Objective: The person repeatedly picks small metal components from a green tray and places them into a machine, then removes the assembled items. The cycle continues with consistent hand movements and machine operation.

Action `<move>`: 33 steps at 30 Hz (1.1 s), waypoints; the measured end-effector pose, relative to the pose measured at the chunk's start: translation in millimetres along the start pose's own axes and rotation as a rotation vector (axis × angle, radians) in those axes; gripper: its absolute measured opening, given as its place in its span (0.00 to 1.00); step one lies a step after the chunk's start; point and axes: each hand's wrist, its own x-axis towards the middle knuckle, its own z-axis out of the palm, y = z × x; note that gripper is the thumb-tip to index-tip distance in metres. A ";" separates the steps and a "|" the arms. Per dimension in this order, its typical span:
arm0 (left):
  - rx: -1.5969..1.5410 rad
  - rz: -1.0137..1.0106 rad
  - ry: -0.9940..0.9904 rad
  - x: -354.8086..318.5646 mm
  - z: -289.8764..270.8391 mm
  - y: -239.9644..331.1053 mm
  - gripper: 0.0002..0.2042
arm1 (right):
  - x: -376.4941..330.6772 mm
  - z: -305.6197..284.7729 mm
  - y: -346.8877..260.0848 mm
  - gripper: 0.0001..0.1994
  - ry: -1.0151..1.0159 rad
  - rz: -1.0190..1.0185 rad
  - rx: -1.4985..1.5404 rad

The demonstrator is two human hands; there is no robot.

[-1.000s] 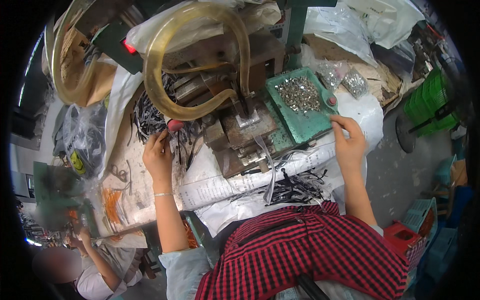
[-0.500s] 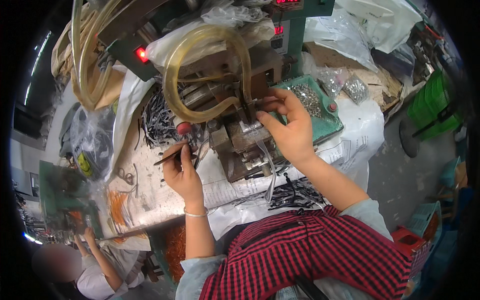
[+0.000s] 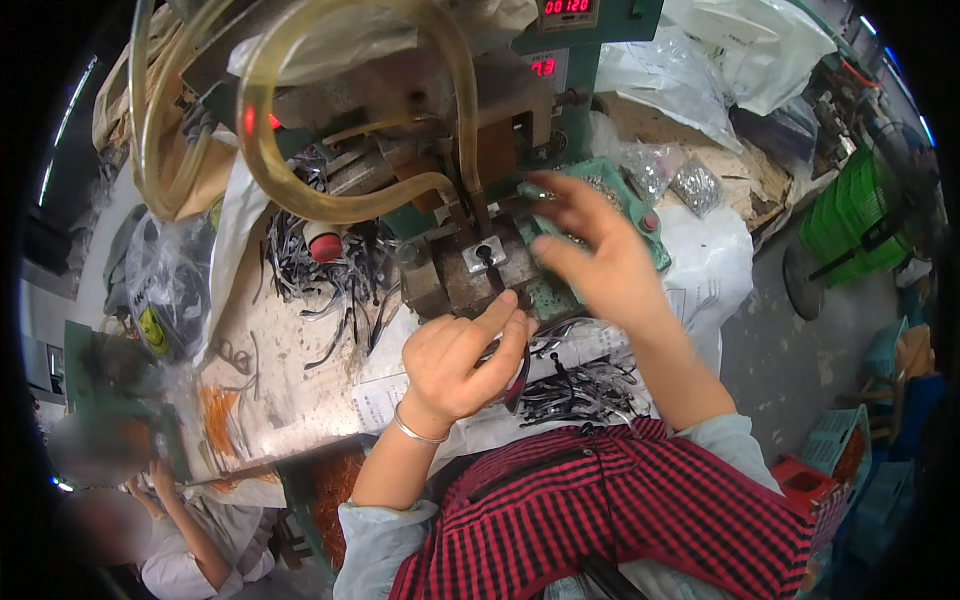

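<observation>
My left hand [image 3: 455, 365] is closed in front of the bench machine, thumb and forefinger pinching a thin dark strip [image 3: 495, 278]. The strip's far end lies on a small shiny metal plate [image 3: 474, 258] of the machine's work block [image 3: 450, 285], under the tooling. A reddish-dark length hangs below the fingers, perhaps the same strip. My right hand [image 3: 605, 255] is right of the block, blurred, with thumb and fingers apart and nothing visible between them. Behind it stands a green tray [image 3: 652, 250] of small metal parts, partly hidden by the hand.
A yellowish hose [image 3: 255, 130] loops over the machine beside a red knob [image 3: 323, 247]. Dark strips lie in heaps left of the block [image 3: 300, 270] and near the apron [image 3: 575, 395]. Green baskets [image 3: 850, 215] stand at right. Another person [image 3: 205, 545] works at lower left.
My left hand has moved right to the block, and a dark strip's end now lies on the plate. The pale strip that hung there has gone from it. My right hand has drawn back rightward.
</observation>
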 end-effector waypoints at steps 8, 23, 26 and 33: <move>-0.011 0.013 0.013 2.4 5.6 -2.6 0.13 | -17.4 -101.8 99.9 0.17 0.435 0.053 -0.471; 0.171 -0.375 -0.056 -41.7 -81.6 34.4 0.13 | -24.8 -59.4 105.0 0.05 0.356 -0.008 -1.059; 0.394 -0.632 0.252 -31.0 -99.3 -7.3 0.06 | -22.7 -73.4 105.0 0.07 0.394 -0.208 -1.035; 0.634 -1.015 -0.455 -155.7 -51.5 -141.8 0.09 | -19.0 -66.6 103.4 0.07 0.433 -0.346 -0.994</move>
